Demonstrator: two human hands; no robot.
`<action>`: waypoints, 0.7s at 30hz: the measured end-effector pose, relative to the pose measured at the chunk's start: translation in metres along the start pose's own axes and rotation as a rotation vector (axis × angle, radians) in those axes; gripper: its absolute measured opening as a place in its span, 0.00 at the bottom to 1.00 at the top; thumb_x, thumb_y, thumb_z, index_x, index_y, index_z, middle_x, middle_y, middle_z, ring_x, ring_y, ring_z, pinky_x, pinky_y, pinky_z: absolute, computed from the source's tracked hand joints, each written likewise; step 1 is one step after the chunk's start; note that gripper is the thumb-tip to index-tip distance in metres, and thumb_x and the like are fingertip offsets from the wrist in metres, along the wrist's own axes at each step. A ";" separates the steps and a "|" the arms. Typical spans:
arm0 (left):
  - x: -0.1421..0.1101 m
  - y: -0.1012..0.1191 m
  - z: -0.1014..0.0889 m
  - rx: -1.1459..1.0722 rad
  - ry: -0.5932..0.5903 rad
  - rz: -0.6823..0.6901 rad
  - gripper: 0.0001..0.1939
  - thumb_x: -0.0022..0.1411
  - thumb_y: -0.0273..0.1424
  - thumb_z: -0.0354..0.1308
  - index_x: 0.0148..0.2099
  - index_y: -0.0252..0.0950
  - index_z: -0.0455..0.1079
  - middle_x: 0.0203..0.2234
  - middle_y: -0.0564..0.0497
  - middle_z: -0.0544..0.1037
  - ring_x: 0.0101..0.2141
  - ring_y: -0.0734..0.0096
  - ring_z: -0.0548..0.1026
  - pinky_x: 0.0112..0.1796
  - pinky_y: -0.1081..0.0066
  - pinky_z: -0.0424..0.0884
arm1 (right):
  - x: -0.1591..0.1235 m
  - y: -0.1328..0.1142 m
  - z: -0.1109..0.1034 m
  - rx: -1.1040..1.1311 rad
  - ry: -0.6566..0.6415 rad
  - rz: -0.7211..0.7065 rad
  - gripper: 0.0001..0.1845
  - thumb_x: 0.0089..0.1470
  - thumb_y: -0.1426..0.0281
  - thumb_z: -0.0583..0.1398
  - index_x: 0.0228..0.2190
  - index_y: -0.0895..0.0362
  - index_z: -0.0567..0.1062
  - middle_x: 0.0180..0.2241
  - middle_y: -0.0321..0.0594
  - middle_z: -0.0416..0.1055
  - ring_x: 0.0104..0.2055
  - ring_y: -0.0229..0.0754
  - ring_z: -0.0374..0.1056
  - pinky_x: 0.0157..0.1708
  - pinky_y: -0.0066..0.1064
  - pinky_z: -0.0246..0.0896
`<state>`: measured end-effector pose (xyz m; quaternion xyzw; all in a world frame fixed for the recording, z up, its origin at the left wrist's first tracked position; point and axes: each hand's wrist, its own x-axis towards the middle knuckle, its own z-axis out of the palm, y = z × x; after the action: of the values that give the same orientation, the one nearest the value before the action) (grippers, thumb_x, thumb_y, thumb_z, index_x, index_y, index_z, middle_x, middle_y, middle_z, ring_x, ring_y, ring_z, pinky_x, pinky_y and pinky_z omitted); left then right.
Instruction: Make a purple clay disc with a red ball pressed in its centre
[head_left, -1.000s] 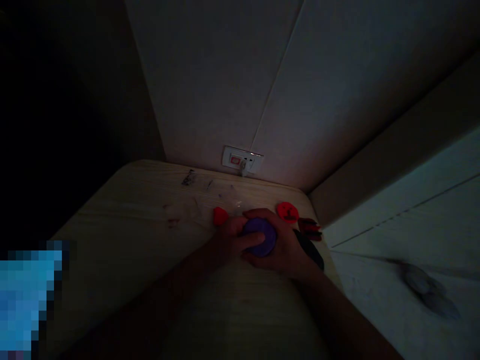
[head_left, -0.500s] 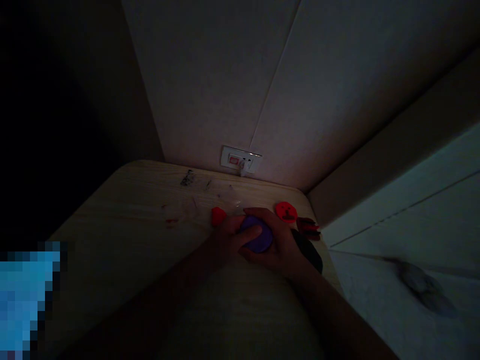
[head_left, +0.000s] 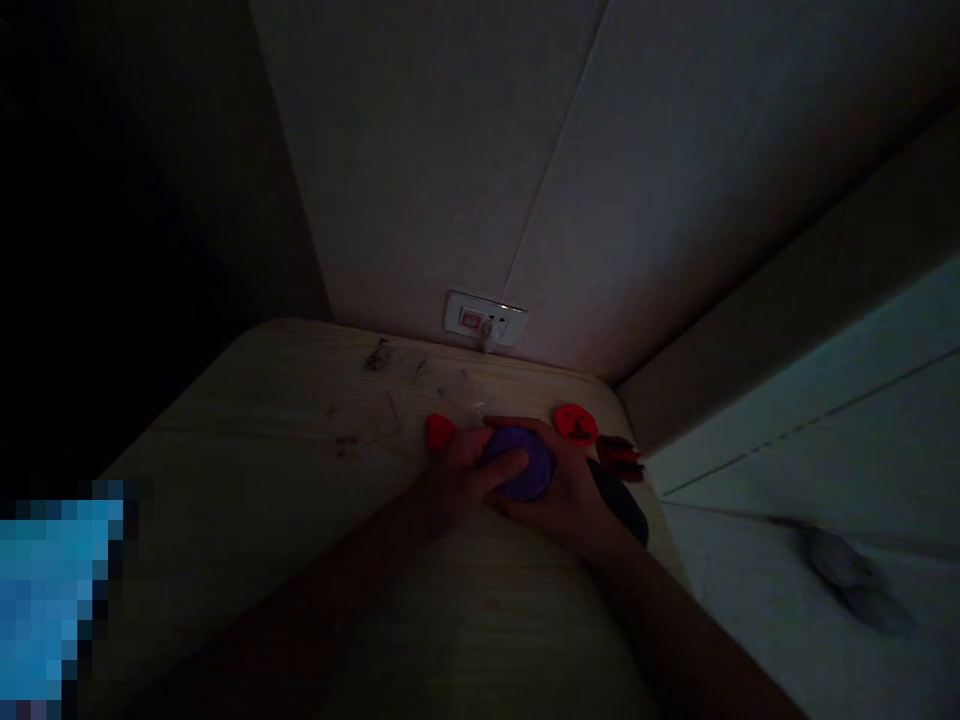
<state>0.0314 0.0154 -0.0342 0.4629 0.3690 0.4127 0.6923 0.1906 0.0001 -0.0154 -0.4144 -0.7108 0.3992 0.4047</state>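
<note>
Both hands close round a purple disc of what looks like modelling clay (head_left: 529, 475), held over the wooden table. My left hand (head_left: 465, 470) grips its left side, with the thumb laid across the top face. Curved round the far and right edges is my right hand (head_left: 570, 495). Just beyond my left hand lies a red lump (head_left: 439, 432). A flat red disc with a face marked in it (head_left: 576, 425) rests past my right hand, beside dark red strips (head_left: 620, 458). Partly hidden by my right wrist is a black flat piece (head_left: 621, 505).
The wooden table (head_left: 247, 430) meets a wall holding a socket plate (head_left: 486, 318) with a plug in it. Dark smudges (head_left: 377, 354) and reddish marks (head_left: 347, 447) stain the tabletop. A pale ledge (head_left: 787, 420) runs along the right. The scene is dim.
My left thumb stays on the purple disc, which shows slightly more of its right side now. The whole view has shifted a little; the other pieces lie as before.
</note>
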 end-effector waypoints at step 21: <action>0.000 0.002 -0.001 0.045 -0.059 0.002 0.18 0.53 0.43 0.70 0.38 0.33 0.77 0.29 0.49 0.80 0.31 0.65 0.77 0.34 0.69 0.72 | -0.002 -0.006 -0.009 0.042 -0.077 0.009 0.42 0.41 0.68 0.77 0.57 0.50 0.72 0.54 0.44 0.74 0.55 0.52 0.73 0.54 0.43 0.74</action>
<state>0.0298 0.0160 -0.0324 0.4905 0.3571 0.3915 0.6918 0.1973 -0.0015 -0.0071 -0.3934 -0.7152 0.4316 0.3839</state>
